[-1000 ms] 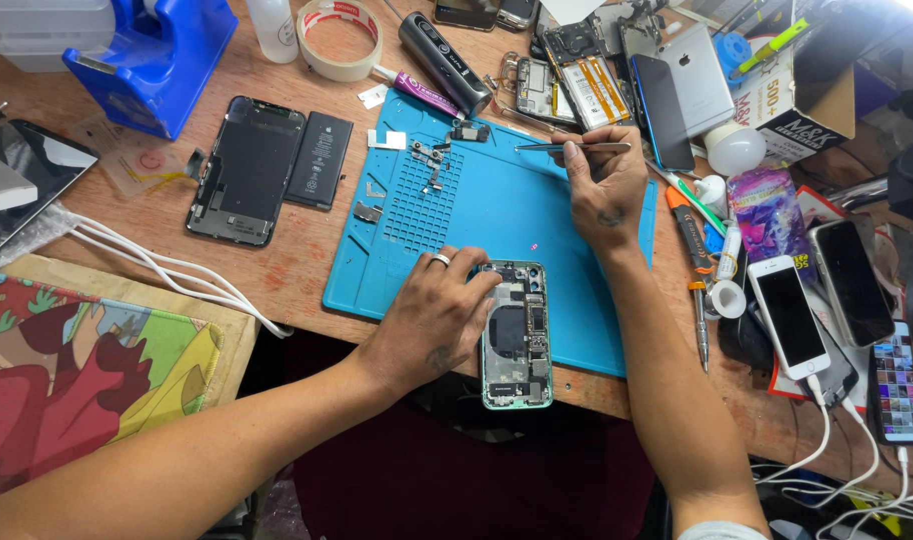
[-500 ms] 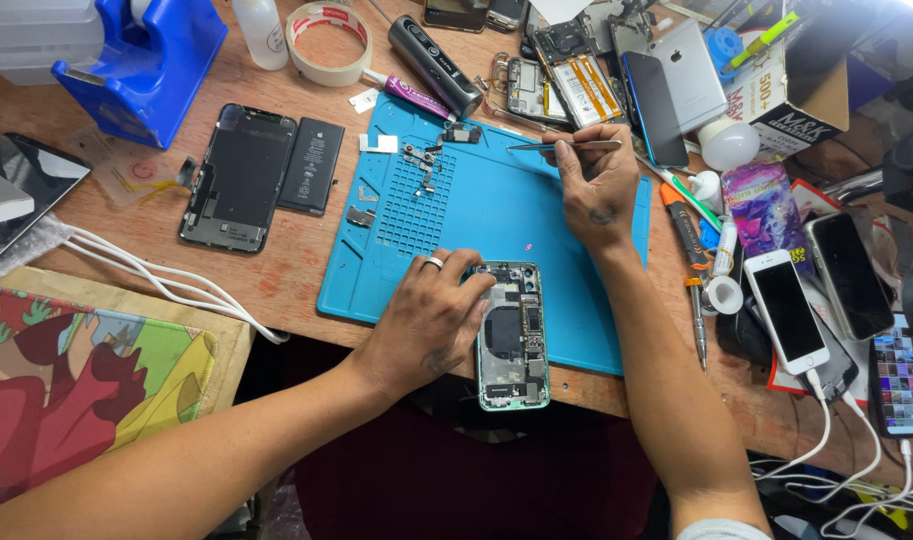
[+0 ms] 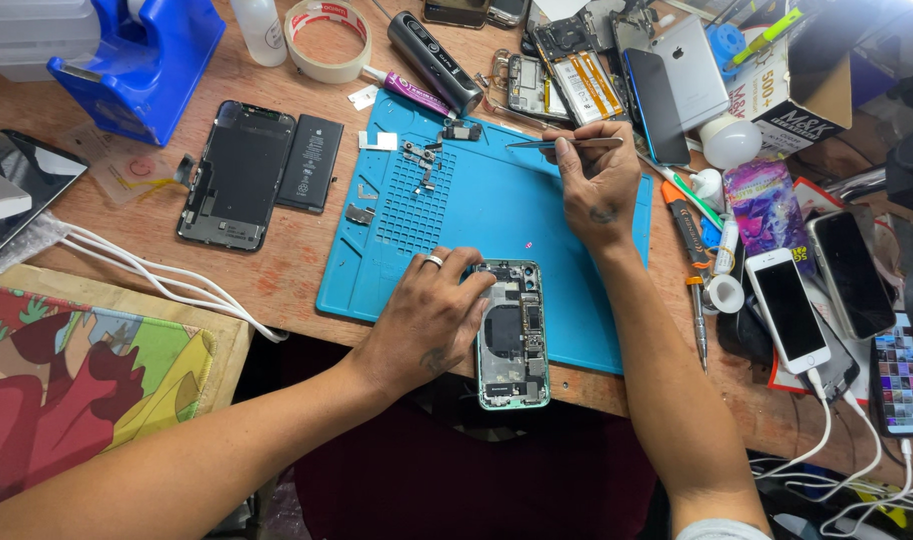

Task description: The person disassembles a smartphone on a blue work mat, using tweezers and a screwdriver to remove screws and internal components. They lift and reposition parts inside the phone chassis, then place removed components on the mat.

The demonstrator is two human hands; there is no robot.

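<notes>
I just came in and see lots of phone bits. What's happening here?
A person has an opened phone lying on a blue mat. The left hand steadies the phone. The right hand holds tweezers above the mat, near small parts. A removed screen and battery lie on the wooden table.

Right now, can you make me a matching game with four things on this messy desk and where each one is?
Things:
1. Opened green-edged phone
2. Thin metal tweezers
3. Black detached phone screen
4. Beige roll of tape

Places:
A. In the right hand
B. On the bare wood, left of the blue rubber work mat
C. Under the left hand, at the mat's near edge
D. At the desk's far edge, near the blue plastic holder

Pairs: 1-C, 2-A, 3-B, 4-D
</notes>
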